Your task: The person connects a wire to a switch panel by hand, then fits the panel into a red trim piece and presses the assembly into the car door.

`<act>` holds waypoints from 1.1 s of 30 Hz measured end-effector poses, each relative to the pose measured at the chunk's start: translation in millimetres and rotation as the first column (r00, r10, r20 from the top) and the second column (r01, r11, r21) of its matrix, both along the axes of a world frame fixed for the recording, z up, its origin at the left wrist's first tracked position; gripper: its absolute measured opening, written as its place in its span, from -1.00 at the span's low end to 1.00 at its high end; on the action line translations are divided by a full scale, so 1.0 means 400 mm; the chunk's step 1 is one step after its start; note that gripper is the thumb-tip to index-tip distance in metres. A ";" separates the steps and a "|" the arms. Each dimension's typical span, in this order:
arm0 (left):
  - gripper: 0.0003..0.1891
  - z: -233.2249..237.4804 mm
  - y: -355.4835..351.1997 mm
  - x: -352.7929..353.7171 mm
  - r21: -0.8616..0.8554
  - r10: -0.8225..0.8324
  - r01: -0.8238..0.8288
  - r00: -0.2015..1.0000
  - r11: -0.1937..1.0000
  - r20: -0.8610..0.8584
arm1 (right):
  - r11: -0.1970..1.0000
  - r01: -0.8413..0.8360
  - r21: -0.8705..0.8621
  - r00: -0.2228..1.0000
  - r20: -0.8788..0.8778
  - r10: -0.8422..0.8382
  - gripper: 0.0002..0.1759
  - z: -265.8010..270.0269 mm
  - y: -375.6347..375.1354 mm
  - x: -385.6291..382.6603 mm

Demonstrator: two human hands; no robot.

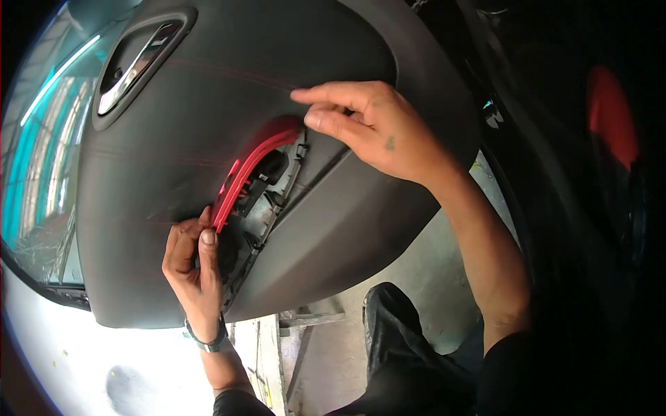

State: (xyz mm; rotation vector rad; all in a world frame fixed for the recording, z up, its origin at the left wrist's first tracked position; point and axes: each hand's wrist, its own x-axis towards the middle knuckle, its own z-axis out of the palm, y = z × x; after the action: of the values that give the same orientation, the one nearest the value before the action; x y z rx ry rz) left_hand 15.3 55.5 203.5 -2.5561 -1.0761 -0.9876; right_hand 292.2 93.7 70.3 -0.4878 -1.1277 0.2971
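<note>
A curved red trim strip (246, 172) lies along the upper edge of an opening in a dark grey car door panel (333, 229). My left hand (193, 267) pinches the strip's lower end between thumb and fingers. Near its upper end is my right hand (374, 128), fingers apart and holding nothing, the fingertips just above the strip. Inside the opening, black clips and a bracket (267, 208) show. What lies behind the strip is hidden.
A chrome door handle (135, 73) sits at the upper left, beside the window glass (45, 132). Below are a wooden stand (309, 319) and my leg in dark trousers (395, 333). Dark car bodywork (555, 208) stands to the right.
</note>
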 end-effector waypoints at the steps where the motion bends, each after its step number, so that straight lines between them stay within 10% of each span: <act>1: -0.71 -0.007 0.000 0.001 0.020 0.013 -0.012 1.000 1.000 -0.019 | 1.000 -0.016 0.005 1.000 0.013 0.016 -0.72 -0.014 0.008 0.001; 16: -0.65 -0.028 0.008 -0.002 0.033 0.006 -0.005 1.000 0.999 -0.018 | 0.984 0.137 0.118 0.988 -0.093 -0.126 -0.82 -0.022 0.012 0.046; 33: -0.78 0.009 -0.006 0.010 0.046 -0.039 0.037 0.998 0.998 0.042 | 0.890 0.422 0.172 0.816 0.355 -0.455 -0.65 0.098 -0.059 -0.063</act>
State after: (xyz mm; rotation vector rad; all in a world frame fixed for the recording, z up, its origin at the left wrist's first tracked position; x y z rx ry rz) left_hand 19.4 53.1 207.2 -2.5388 -1.0076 -1.0689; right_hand 267.0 70.0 109.5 -0.7366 -1.3647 -0.2688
